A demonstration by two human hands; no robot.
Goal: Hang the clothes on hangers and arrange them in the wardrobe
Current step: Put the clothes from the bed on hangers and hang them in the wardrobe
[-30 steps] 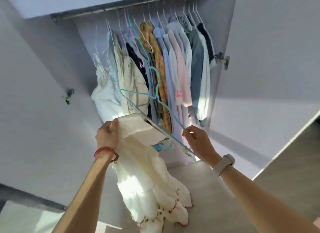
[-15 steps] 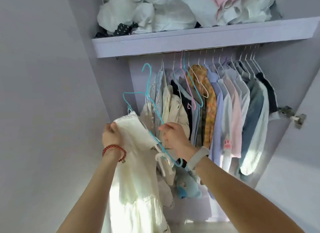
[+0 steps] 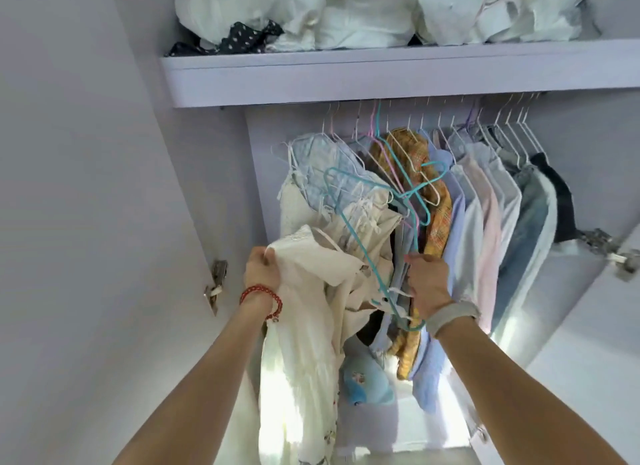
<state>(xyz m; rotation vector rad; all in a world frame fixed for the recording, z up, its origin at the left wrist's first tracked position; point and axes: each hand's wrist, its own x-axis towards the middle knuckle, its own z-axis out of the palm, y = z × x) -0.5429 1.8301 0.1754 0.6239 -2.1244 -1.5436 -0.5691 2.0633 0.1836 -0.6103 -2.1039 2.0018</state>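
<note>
Two hands work one cream dress (image 3: 304, 326) and one teal hanger (image 3: 360, 243). The left hand (image 3: 261, 272) grips the dress's top edge; the right hand (image 3: 427, 281) pinches the hanger. Since half a second ago, the hands have spread apart. The dress hangs crumpled below the left hand, the hanger's lower end inside it.

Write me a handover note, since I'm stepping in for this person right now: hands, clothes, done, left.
Left hand grips the top edge of the white dress.
Right hand holds the teal hanger, raised before the hanging clothes; its hook is not on the rail.
Done: many garments already hang in the wardrobe.
Left: the dress seems only partly on the hanger; seat it, hook it on the rail.
</note>
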